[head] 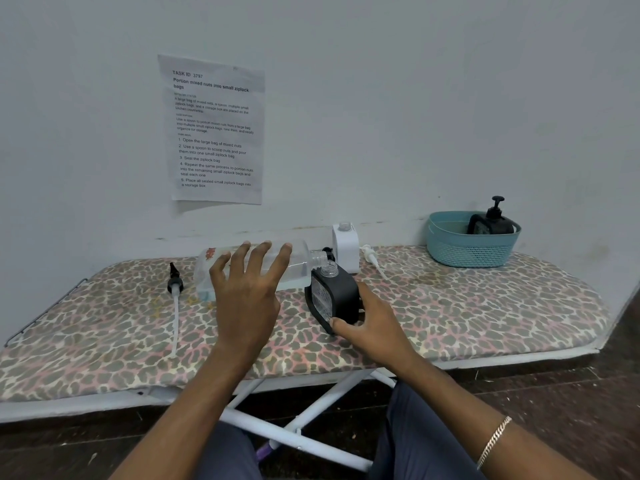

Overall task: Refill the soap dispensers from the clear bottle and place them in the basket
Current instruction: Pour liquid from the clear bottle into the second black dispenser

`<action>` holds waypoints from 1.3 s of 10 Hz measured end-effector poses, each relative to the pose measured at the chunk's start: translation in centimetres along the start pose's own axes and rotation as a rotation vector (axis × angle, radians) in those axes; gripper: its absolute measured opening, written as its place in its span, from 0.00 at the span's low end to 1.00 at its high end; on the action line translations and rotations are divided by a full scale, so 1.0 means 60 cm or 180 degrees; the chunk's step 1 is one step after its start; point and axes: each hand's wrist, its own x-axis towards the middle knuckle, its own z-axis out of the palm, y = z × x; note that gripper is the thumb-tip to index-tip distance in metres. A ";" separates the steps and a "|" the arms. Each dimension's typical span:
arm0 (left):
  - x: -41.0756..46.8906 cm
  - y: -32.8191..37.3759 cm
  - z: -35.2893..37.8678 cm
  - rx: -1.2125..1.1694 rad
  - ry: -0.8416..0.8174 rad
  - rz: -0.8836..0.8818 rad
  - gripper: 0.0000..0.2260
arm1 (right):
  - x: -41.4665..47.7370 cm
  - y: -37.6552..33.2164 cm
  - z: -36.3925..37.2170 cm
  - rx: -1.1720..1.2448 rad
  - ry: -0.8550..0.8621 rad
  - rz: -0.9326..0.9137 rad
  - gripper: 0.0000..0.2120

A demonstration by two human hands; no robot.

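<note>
My left hand [247,289] grips the clear bottle [301,263], which is tipped on its side with its open neck just above the mouth of a black soap dispenser [337,294]. My right hand [372,323] holds that black dispenser at its lower corner, tilted slightly left on the board. A white dispenser [346,245] with no pump stands behind them against the wall. Another black dispenser [491,221] with its pump on sits in the teal basket [471,252] at the right.
A black pump [175,285] with a long tube lies at the left of the leopard-print ironing board [485,313]. A white pump [372,258] lies beside the white dispenser. A printed sheet [216,129] hangs on the wall. The board's metal legs stand between my knees.
</note>
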 end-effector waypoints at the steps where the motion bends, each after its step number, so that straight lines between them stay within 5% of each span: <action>1: 0.000 0.001 -0.001 -0.0012 0.0002 0.0000 0.38 | -0.001 0.001 0.001 -0.0010 0.0010 0.0008 0.23; 13: 0.002 -0.002 0.003 0.0023 0.0062 0.0028 0.38 | 0.002 0.002 0.002 -0.0071 0.0006 0.0061 0.26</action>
